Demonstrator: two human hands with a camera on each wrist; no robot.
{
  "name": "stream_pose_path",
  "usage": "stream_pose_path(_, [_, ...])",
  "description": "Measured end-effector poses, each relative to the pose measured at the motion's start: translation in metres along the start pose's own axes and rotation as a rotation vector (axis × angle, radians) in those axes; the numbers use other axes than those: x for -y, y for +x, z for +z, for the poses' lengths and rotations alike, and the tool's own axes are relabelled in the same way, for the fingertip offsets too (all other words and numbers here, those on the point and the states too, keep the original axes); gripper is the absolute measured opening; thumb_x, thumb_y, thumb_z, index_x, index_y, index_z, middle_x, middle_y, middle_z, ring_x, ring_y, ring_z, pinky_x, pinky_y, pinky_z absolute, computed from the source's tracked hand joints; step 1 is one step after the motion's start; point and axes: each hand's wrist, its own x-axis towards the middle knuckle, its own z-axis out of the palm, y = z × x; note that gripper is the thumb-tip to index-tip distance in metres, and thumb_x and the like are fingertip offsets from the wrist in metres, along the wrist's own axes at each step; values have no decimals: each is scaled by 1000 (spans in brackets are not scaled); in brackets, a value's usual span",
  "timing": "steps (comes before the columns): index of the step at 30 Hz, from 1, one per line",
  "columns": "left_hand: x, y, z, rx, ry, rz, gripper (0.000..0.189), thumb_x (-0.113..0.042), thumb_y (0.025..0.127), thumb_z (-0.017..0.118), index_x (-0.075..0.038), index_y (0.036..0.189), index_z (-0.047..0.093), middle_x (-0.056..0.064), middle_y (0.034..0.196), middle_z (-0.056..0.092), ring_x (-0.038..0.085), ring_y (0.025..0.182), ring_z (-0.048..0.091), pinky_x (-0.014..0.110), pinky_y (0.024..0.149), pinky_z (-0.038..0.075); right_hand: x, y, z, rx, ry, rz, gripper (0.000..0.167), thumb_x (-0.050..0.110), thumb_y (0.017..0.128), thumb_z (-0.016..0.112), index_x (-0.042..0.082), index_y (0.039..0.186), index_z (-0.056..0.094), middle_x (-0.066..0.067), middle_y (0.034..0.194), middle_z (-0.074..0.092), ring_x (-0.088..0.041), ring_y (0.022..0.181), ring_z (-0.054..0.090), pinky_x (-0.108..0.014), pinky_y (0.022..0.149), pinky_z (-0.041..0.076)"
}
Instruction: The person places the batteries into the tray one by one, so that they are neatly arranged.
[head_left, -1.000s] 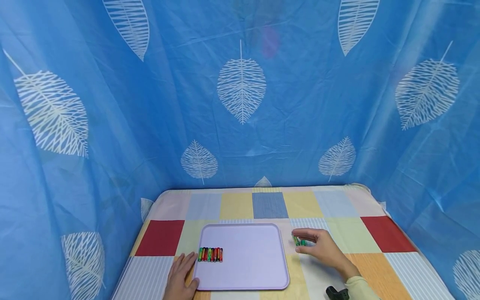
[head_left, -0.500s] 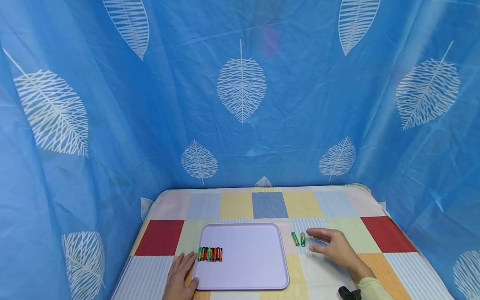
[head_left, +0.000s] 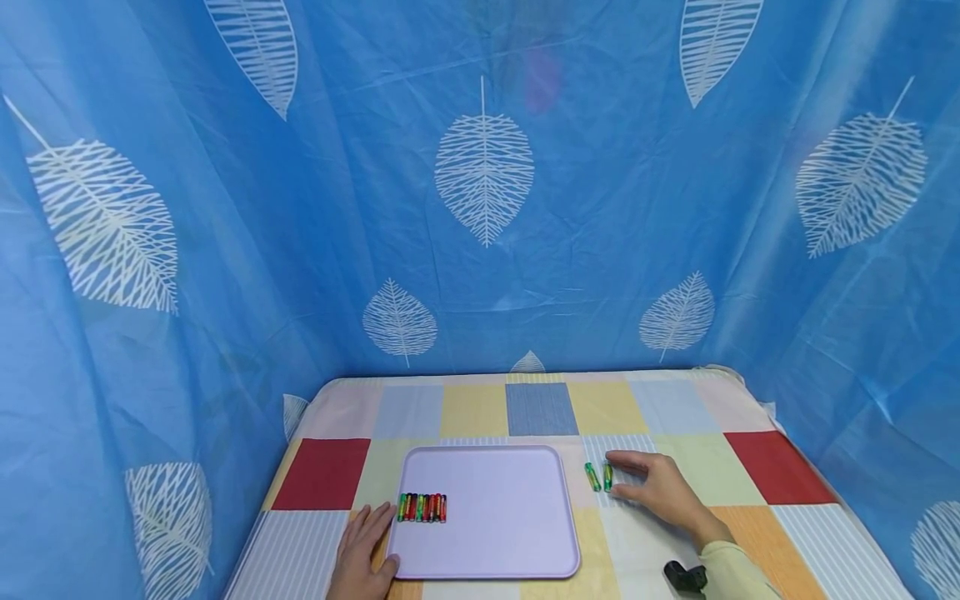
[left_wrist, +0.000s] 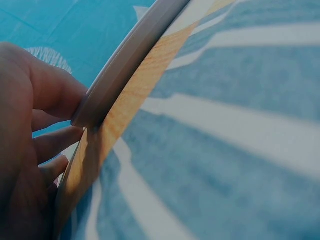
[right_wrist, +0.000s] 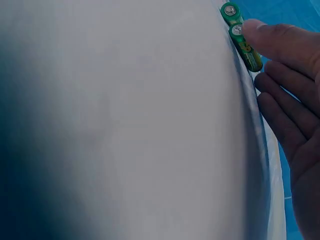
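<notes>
My left hand (head_left: 366, 550) rests at the left edge of a pale purple tray (head_left: 510, 533), thumb and fingers spread along its rim; in the left wrist view the fingers touch the tray's side (left_wrist: 120, 70). Several small batteries (head_left: 422, 507), green and red, lie in a row at the tray's left. Right of the tray two green batteries (head_left: 592, 477) lie on the cloth. My right hand (head_left: 663, 492) is at the right-hand green battery (right_wrist: 248, 54), thumb tip against one end and index fingertip beside the other. The right-hand battery lies on the cloth between them.
A patchwork cloth (head_left: 540, 408) covers the table. Blue curtains (head_left: 480, 283) with white leaves stand behind and at both sides. A black wrist device (head_left: 684, 577) sits by the right sleeve (head_left: 735, 573).
My right hand first drew back to the right from the two green batteries, uncovering both, then came left again to the right-hand one. My left hand and the tray keep their places.
</notes>
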Motion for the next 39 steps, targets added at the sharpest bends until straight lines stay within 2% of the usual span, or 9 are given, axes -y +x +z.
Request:
stream_pose_path(4, [-1, 0, 0, 7, -3, -4, 74, -5, 80, 76, 1, 152, 61, 27, 160, 57, 59, 157, 30, 78, 129, 14, 3, 1, 2, 25, -24, -1, 55, 19, 84, 95, 10, 135, 77, -7, 136, 78, -32, 130, 73, -49, 111, 60])
stream_pose_path(8, [0, -1, 0, -2, -5, 6, 73, -5, 80, 75, 2, 152, 61, 27, 159, 57, 58, 157, 30, 77, 130, 13, 6, 2, 3, 26, -38, -12, 53, 16, 84, 94, 10, 133, 79, -6, 134, 79, -33, 129, 73, -52, 111, 59])
stream_pose_path(16, [1, 0, 0, -5, -7, 14, 73, -5, 81, 75, 0, 152, 61, 26, 160, 57, 57, 158, 30, 77, 130, 13, 8, 2, 4, 18, -79, -30, 50, 13, 84, 92, 10, 132, 80, -6, 132, 80, -30, 125, 76, -50, 108, 62])
stream_pose_path(23, [1, -2, 0, -13, -10, 21, 73, -5, 80, 75, 0, 152, 62, 26, 159, 58, 57, 157, 30, 77, 130, 14, 15, 0, 2, 28, -31, 19, 51, 13, 84, 92, 12, 133, 79, -2, 133, 79, -27, 125, 75, -46, 108, 62])
stream_pose_path(29, [1, -2, 0, -21, -3, 28, 72, -5, 81, 75, 0, 151, 62, 25, 159, 58, 57, 157, 31, 76, 130, 15, 27, -3, 3, 30, 6, -37, 50, 12, 87, 90, 8, 134, 77, -8, 135, 79, -31, 123, 76, -47, 106, 63])
stream_pose_path(34, [0, -1, -1, -11, 2, 14, 73, -5, 81, 76, -1, 152, 62, 25, 160, 58, 56, 157, 31, 77, 130, 16, 37, -4, 10, 44, 33, -65, 49, 15, 88, 90, 8, 135, 77, -8, 135, 78, -32, 123, 76, -50, 107, 63])
stream_pose_path(39, [0, -2, -1, -11, 4, 21, 72, -3, 80, 76, 0, 151, 62, 26, 159, 58, 57, 157, 31, 77, 129, 16, 44, -4, 20, 66, 73, -130, 51, 15, 89, 90, 5, 137, 75, -10, 135, 78, -32, 121, 77, -49, 106, 63])
